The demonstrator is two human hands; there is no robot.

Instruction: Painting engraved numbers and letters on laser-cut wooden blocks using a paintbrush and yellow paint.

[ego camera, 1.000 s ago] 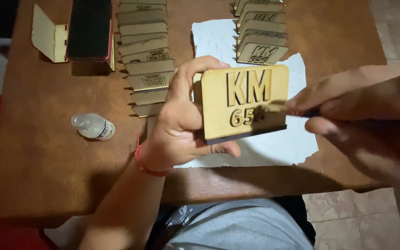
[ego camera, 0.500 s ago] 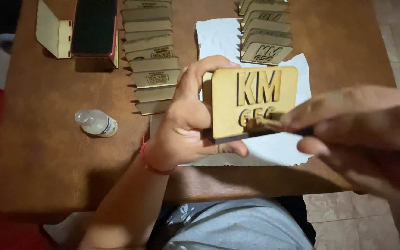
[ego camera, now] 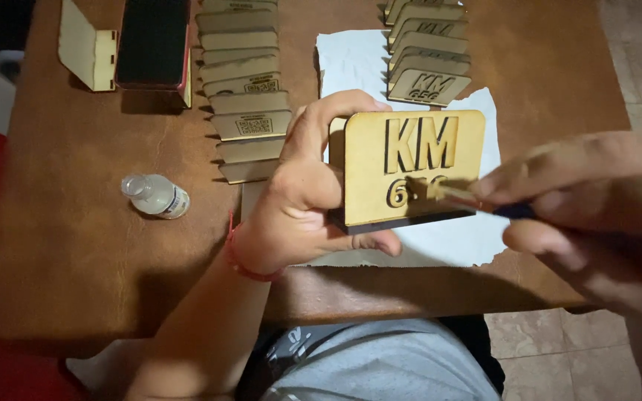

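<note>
Brush [ego camera: 477, 202] shifted left on plaque [ego camera: 414, 167] | bottle [ego camera: 156, 196] well apart

Bare table [ego camera: 76, 245] lies open along the left edge, save a small clear bottle [ego camera: 156, 197]. Two rows of wooden plaques [ego camera: 243, 96] and a dark box [ego camera: 151, 41] crowd the far edge.

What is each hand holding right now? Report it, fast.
Left hand: closed on the flat light wooden plaque with cut-out lettering.
Right hand: closed on a thin dark-handled tool, its tip at the plaque's lower cut-outs.
</note>
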